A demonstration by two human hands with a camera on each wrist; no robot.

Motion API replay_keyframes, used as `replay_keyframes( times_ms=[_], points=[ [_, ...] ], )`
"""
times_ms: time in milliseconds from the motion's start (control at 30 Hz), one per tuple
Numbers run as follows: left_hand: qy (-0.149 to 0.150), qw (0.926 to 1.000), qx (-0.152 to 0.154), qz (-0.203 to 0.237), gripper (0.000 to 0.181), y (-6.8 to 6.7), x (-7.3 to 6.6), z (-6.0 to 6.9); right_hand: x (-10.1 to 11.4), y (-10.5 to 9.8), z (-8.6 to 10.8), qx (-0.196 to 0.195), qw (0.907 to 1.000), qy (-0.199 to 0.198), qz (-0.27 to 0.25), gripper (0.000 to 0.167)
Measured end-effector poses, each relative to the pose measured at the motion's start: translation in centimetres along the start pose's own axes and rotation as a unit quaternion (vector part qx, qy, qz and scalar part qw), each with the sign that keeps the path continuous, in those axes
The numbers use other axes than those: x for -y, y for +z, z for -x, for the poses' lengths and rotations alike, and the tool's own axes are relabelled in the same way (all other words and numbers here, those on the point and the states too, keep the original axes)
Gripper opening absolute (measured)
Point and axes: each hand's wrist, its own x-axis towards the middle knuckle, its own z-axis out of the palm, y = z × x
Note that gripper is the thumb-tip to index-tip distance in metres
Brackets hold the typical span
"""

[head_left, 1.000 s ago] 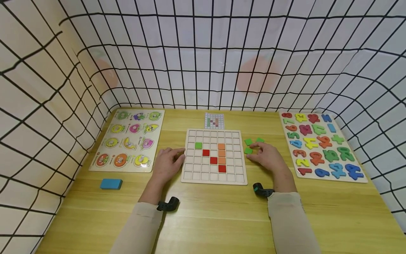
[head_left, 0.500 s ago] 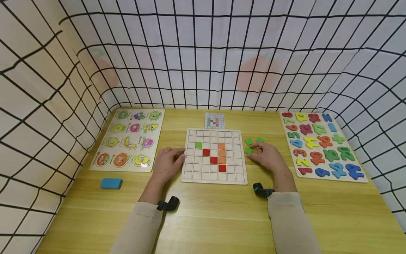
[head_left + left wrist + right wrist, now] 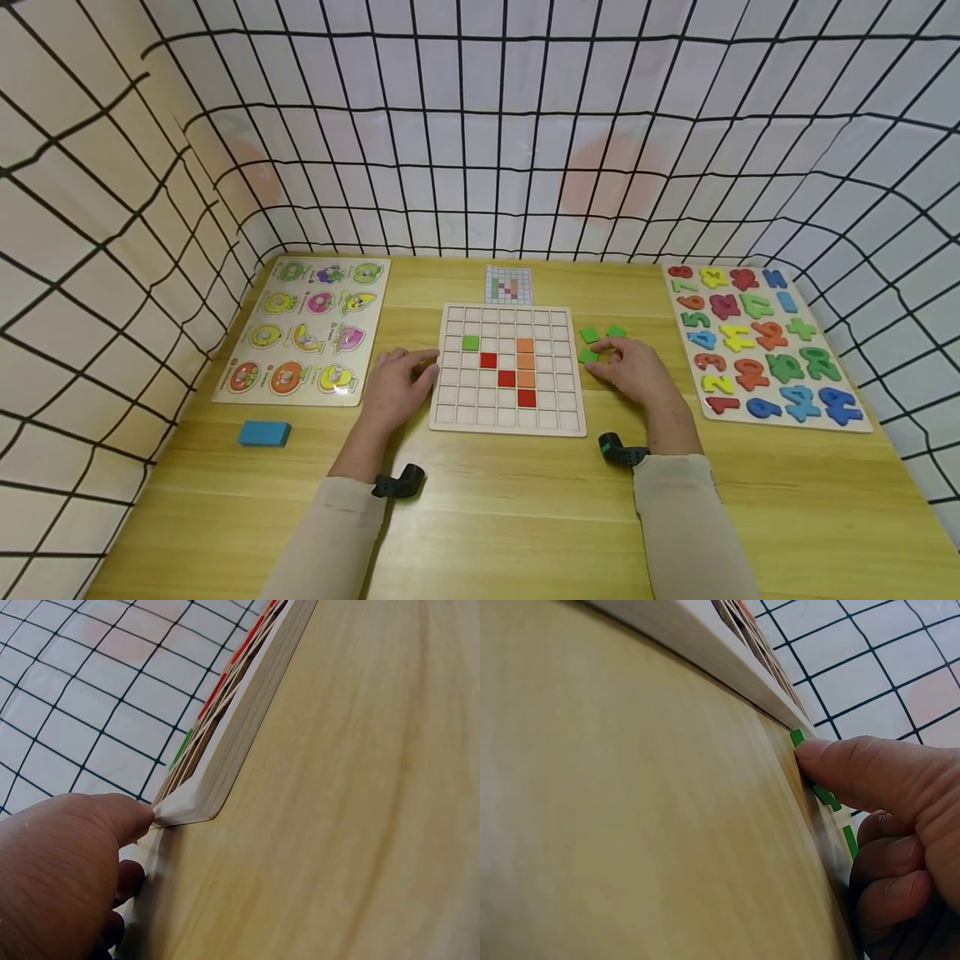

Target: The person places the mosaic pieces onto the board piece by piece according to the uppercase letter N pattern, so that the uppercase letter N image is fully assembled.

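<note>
A wooden grid board (image 3: 465, 417) lies flat in mid-table in the head view. In its squares sit a green tile (image 3: 470, 342), three red tiles (image 3: 488, 360) on a diagonal, and a column of orange tiles (image 3: 525, 362). My left hand (image 3: 397, 385) rests beside the board, its fingertips touching the left edge; the left wrist view shows the thumb at a board corner (image 3: 180, 806). My right hand (image 3: 636, 371) rests right of the board, thumb and forefinger apart around a loose green tile (image 3: 587, 356). Two more green tiles (image 3: 589, 334) lie just beyond. Contact with them is unclear.
Behind the board lies a small printed pattern card (image 3: 507, 286). A fruit puzzle board (image 3: 358, 333) stands left, a number-and-letter puzzle board (image 3: 690, 350) right. A blue block (image 3: 264, 433) lies front left. Black wire mesh (image 3: 480, 167) encloses the table's back and sides.
</note>
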Motion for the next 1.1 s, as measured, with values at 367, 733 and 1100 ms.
replay_keyframes(
  times_ms=[367,733,1100],
  points=[
    [0.004,1.0000,-0.001,0.002,0.033,0.0,0.1,-0.1,0.1,-0.1,0.4,0.001,0.9999,-0.010,-0.008,0.043],
    [-0.004,1.0000,0.008,-0.002,0.034,0.0,0.1,-0.1,1.4,-0.7,0.3,-0.002,0.9996,-0.030,0.005,0.041],
    [-0.009,0.9999,0.010,-0.001,0.034,0.0,0.1,-0.1,6.2,1.8,0.6,0.035,0.9955,-0.088,-0.005,0.037]
  ],
)
